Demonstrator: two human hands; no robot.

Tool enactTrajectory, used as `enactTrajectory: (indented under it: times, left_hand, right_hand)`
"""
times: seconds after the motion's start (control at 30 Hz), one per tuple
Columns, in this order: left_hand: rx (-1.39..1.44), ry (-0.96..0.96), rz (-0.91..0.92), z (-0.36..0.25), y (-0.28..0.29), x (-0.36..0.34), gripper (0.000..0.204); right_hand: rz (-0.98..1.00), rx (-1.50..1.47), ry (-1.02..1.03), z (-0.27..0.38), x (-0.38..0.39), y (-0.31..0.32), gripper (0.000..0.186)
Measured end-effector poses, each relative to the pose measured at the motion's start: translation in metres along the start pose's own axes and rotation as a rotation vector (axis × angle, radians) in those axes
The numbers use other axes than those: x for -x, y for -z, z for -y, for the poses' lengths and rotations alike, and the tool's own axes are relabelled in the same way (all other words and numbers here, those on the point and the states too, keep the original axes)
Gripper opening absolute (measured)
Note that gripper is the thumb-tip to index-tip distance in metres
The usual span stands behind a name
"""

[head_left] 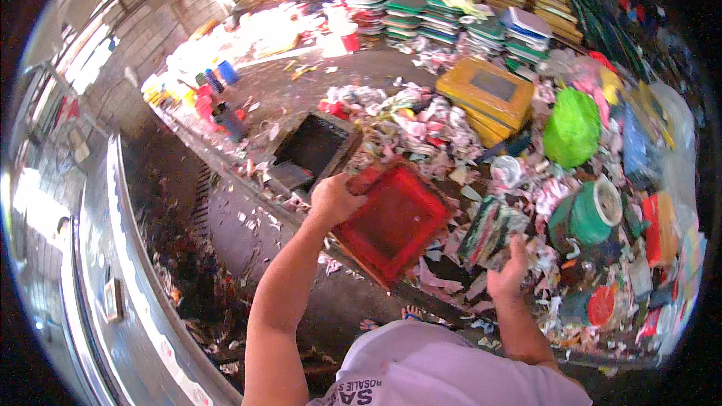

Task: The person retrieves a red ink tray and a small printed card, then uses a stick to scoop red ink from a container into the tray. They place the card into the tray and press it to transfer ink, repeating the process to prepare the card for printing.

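a red tray [392, 222] was being lifted out of the scrap heap [451, 128], sorting under way.
its upper-left corner was gripped by the closed left hand [333, 199]; at four o'clock of the tray a wad of printed paper [490, 231] was pinched by the right hand [509, 274]. next, a steady lift clear of the litter seemed called for.

A red square tray [392, 222] is held tilted, beside a crumpled multicoloured wad of scraps [492, 231].

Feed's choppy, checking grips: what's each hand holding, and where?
Left hand grips the red tray at its upper left corner; right hand holds a crumpled multicoloured bundle by its lower edge.
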State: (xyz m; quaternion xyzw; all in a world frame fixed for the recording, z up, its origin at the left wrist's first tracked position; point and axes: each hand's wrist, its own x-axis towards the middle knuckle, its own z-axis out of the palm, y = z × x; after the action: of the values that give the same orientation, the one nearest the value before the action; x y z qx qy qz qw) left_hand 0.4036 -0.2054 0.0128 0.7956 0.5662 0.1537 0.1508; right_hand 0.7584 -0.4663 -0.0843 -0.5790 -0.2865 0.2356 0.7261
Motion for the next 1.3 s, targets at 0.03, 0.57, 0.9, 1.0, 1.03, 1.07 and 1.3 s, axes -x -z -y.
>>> enactTrajectory:
  times: [0.03, 0.57, 0.9, 1.0, 1.03, 1.07, 1.3]
  left_hand:
    - [0.009, -0.041, -0.032, -0.009, 0.010, 0.007, 0.050]
    - [0.630, 0.228, -0.919, 0.240, 0.239, 0.253, 0.052]
    - [0.764, 0.548, -1.513, 0.402, 0.254, 0.368, 0.075]
    - [0.899, 0.473, -1.608, 0.442, 0.260, 0.384, 0.075]
    - [0.906, 0.456, -1.653, 0.455, 0.261, 0.383, 0.076]
    - [0.793, 0.442, -1.665, 0.470, 0.264, 0.381, 0.078]
    - [0.709, 0.380, -1.718, 0.589, 0.305, 0.329, 0.085]
  right_hand:
    - [-0.018, -0.350, -0.167, 0.003, -0.009, -0.005, 0.051]
    - [0.077, 0.530, 0.756, -0.043, -0.033, -0.283, 0.061]
    - [0.808, -0.420, -0.228, -0.018, 0.194, -0.571, 0.042]
    - [0.891, -0.286, -0.173, -0.018, 0.235, -0.631, 0.028]
    - [0.924, -0.288, -0.160, -0.021, 0.246, -0.652, 0.026]
    - [0.948, -0.295, -0.156, -0.026, 0.254, -0.674, 0.025]
    - [0.988, -0.324, -0.264, -0.085, 0.288, -0.859, 0.027]
